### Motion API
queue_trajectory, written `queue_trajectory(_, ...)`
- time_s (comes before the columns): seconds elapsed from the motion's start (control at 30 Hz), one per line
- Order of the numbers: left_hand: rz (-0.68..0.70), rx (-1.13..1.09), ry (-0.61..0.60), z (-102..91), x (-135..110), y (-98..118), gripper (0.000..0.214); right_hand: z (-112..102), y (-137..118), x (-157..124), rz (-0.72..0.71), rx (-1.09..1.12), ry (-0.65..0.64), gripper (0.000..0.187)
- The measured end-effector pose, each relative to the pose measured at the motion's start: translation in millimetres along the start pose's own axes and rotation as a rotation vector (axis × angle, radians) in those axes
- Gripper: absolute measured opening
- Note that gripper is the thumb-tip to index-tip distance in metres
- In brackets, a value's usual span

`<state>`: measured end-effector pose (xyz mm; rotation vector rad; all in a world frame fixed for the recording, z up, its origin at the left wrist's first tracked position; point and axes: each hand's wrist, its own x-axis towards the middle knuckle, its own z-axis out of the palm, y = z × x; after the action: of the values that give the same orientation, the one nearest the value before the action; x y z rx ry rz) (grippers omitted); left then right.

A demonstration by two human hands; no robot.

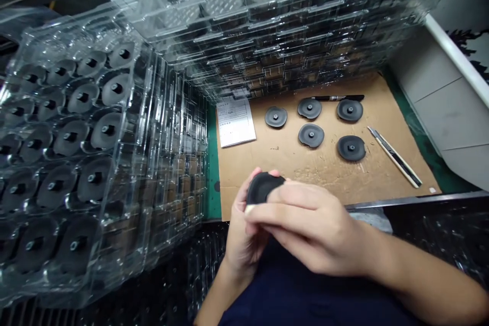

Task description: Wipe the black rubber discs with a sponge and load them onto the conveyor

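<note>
A black rubber-like disc (263, 187) is held up in front of my body, above the near edge of the cardboard. My left hand (244, 232) grips it from behind and below, with fingertips showing at its top edge. Across its front lies my right hand (309, 219), fingers closed at the disc's lower rim; whether a small tool is in them I cannot make out. Several similar discs with a raised centre stub lie on the cardboard sheet (267, 163), among them one disc (275, 117) at the left and another disc (351, 148) at the right.
At the left stands a stack of clear plastic trays (153, 163), its top tray filled with discs. Another tall tray stack (267, 35) runs along the back. A utility knife (395, 157), a black marker (338, 98) and a printed paper (236, 122) lie on the cardboard.
</note>
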<state>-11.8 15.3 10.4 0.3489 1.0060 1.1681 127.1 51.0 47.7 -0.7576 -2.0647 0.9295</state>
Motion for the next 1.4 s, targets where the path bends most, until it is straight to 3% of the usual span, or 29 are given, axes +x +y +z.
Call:
queue_trajectory(0.07, 0.018, -0.045, -0.06, -3.3, 2, 0, 0.067, -6, 3, -9, 0.072, -0.017, -0.067, 0.022)
queue_trajectory(0.17, 0.021, -0.104, -0.114, -9.2, 4, -4, 0.059, -14, 13, -16, 0.182, -0.221, -0.004, 0.023)
queue_trajectory(0.23, -0.008, -0.144, -0.114, -10.6, 3, -6, 0.057, -17, 22, -13, 0.106, -0.313, 0.039, 0.024)
queue_trajectory(0.33, -0.103, -0.185, -0.136, -8.6, 0, -4, 0.059, -20, 34, -6, 0.014, -0.222, 0.078, 0.026)
queue_trajectory(0.47, -0.216, -0.226, -0.191, -5.2, -1, 1, 0.062, -16, 49, -15, 0.392, 0.011, 0.22, 0.021)
queue_trajectory(0.57, -0.245, -0.26, -0.206, -6.3, 1, 0, 0.059, -9, 59, -38, 0.662, 0.157, 0.243, 0.022)
queue_trajectory(0.67, -0.262, -0.254, -0.223, -9.1, 2, -1, 0.062, -2, 66, -62, 0.801, 0.293, 0.201, 0.028)
queue_trajectory(0.77, -0.257, -0.221, -0.221, -10.1, 1, -1, 0.064, 4, 68, -78, 0.849, 0.341, 0.152, 0.032)
queue_trajectory(1.0, -0.245, -0.179, -0.21, -7.6, -4, 1, 0.062, 11, 59, -81, 0.803, 0.259, 0.054, 0.026)
queue_trajectory(1.17, -0.165, -0.151, -0.176, -6.0, -8, -1, 0.059, -9, 40, -67, 0.763, 0.164, 0.144, 0.021)
queue_trajectory(1.27, -0.054, -0.107, -0.129, -4.8, -8, -6, 0.059, -17, 19, -51, 0.602, 0.073, 0.189, 0.019)
queue_trajectory(1.4, 0.05, -0.071, -0.092, -3.5, -10, -15, 0.06, -8, -1, -38, 0.276, -0.119, 0.198, 0.027)
